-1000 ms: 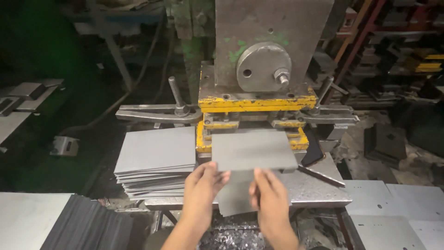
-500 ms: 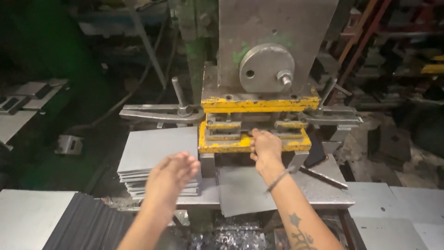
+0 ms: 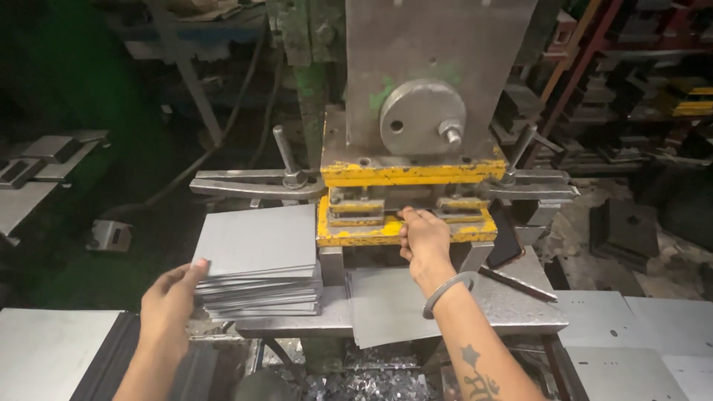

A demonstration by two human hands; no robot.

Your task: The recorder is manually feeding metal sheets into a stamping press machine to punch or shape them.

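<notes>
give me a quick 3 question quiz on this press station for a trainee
1. True or false: the left hand touches the near left corner of the stack of grey metal sheets.
2. Where does the right hand rest?
A. on the round steel disc
B. at the yellow die block of the press
C. on the floor scrap
3. Fill in: a single flat ______ lies on the press table under the right forearm, overhanging its near edge.

Key:
1. True.
2. B.
3. Metal sheet.
</notes>
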